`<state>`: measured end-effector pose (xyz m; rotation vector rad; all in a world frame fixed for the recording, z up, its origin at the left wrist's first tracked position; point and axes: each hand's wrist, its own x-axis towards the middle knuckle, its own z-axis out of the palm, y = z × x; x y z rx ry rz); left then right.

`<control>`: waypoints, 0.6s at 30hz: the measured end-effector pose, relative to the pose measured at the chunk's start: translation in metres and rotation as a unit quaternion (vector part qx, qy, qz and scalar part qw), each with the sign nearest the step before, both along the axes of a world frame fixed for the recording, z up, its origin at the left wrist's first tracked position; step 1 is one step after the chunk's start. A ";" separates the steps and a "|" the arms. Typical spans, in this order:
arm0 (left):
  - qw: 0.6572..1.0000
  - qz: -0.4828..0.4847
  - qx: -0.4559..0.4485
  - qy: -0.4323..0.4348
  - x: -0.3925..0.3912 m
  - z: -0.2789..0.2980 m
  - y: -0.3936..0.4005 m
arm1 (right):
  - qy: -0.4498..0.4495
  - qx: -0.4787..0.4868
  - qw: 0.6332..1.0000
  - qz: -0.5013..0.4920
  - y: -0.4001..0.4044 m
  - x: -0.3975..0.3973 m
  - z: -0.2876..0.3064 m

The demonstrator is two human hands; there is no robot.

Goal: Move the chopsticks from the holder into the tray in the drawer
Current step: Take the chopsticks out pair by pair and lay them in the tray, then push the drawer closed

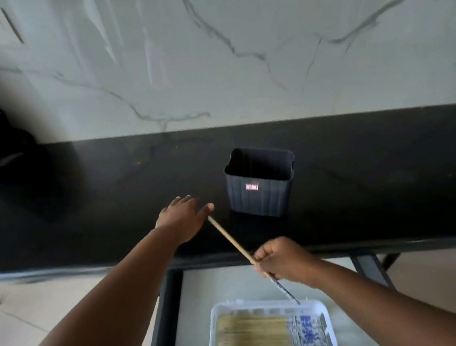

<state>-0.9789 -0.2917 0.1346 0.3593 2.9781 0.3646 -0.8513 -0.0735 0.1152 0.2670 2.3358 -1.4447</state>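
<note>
The holder (260,183) is standing on the bench (383,180); at its six o'clock, the tray (272,330) is lying in the drawer (197,294), chopsticks (252,336) inside.

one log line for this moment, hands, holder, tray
right hand: grips chopstick over tray | left hand: open on counter | holder: looks empty | tray: chopsticks lying flat

Both forearms are bare from the lower frame edge up to the wrists, with no sleeve in view; the left hand (181,217) and right hand (281,262) carry no visible ring, watch or glove
</note>
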 end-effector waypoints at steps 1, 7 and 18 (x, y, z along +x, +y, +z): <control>0.999 -0.003 -0.034 -0.018 0.002 -0.019 -0.002 | 0.007 0.056 0.998 0.031 0.000 0.007 -0.020; 0.997 0.026 -0.039 0.063 0.018 -0.077 -0.012 | -0.002 0.277 0.943 0.184 0.007 0.047 -0.108; 0.996 0.025 -0.024 0.078 0.017 -0.081 -0.014 | 0.068 0.353 0.896 0.259 0.006 0.074 -0.139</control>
